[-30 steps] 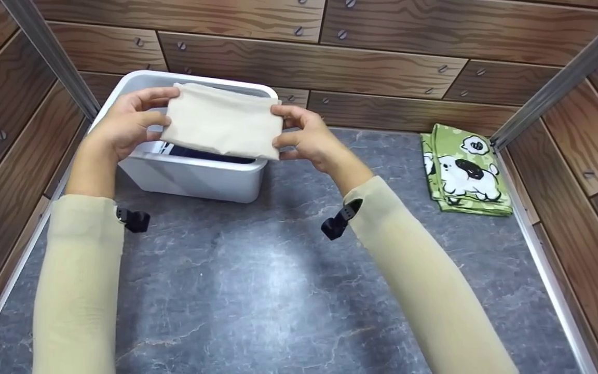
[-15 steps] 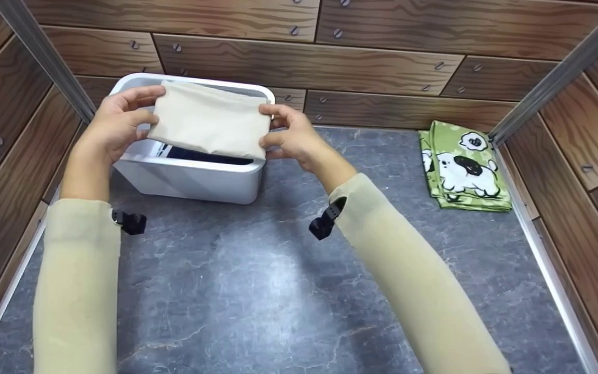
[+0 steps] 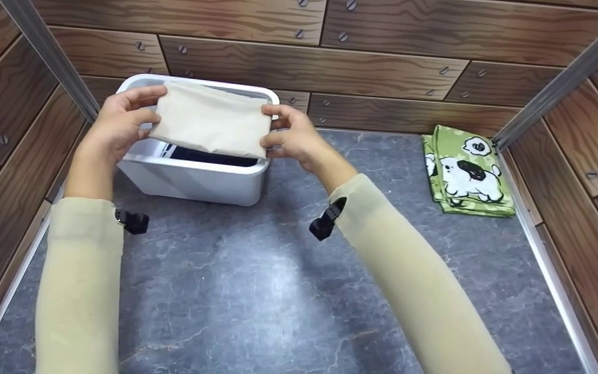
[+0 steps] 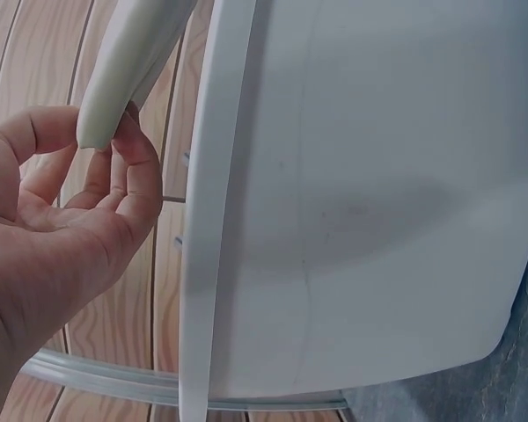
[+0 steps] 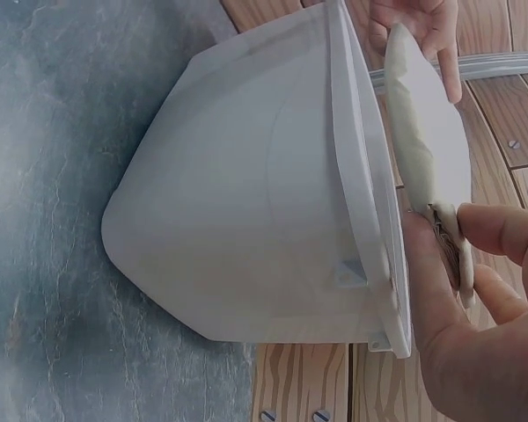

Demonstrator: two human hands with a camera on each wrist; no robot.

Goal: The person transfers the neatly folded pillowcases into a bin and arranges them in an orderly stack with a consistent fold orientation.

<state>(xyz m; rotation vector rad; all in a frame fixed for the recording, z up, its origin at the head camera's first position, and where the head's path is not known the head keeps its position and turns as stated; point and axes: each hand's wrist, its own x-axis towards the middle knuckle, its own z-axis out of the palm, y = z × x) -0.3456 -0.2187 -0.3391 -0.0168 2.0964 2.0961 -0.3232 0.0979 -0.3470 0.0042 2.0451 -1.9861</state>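
Observation:
Both hands hold a flat, folded cream cloth above a white plastic bin. My left hand pinches its left end between thumb and fingers; the left wrist view shows this left hand gripping the edge of the cloth above the bin's rim. At the other end my right hand pinches the cloth. In the right wrist view, the thumb and fingers of the right hand squeeze the folded layers. Something dark lies inside the bin, mostly hidden under the cloth.
A folded green cloth with a white dog print lies on the grey marbled floor at the right. Wood-patterned walls and metal corner posts enclose the floor.
From one second to half a second ago, both hands shifted slightly left with the cloth over the bin. Since then they have stayed nearly still, and the view has shifted a little.

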